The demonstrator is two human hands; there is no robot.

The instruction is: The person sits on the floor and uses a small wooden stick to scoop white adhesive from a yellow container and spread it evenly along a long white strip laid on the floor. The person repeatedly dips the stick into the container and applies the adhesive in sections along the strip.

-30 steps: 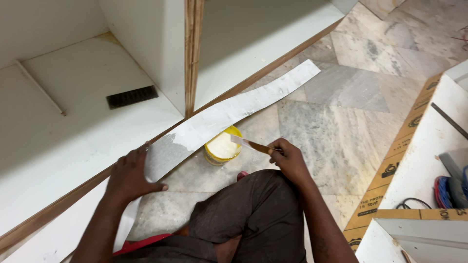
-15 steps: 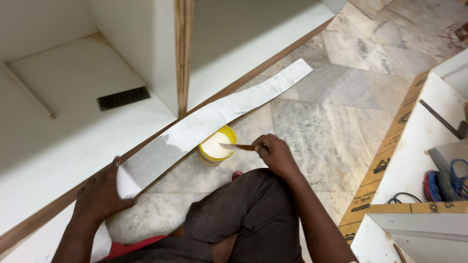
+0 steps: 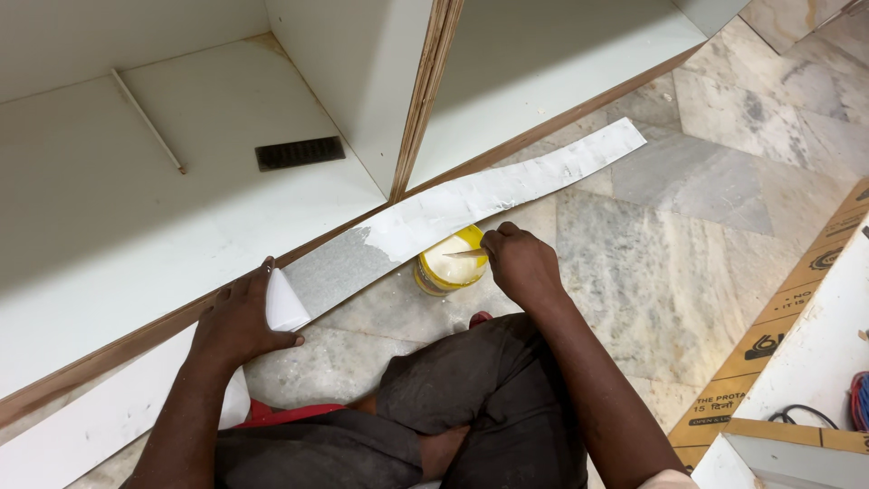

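Right hand grips a spreader over the glue tub; left hand pins the laminate strip, running away rightward.

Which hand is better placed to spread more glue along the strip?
Probably the right hand: it holds a small flat spreader over the yellow tub of white glue. The left hand is pinning the long white laminate strip at its curled end.
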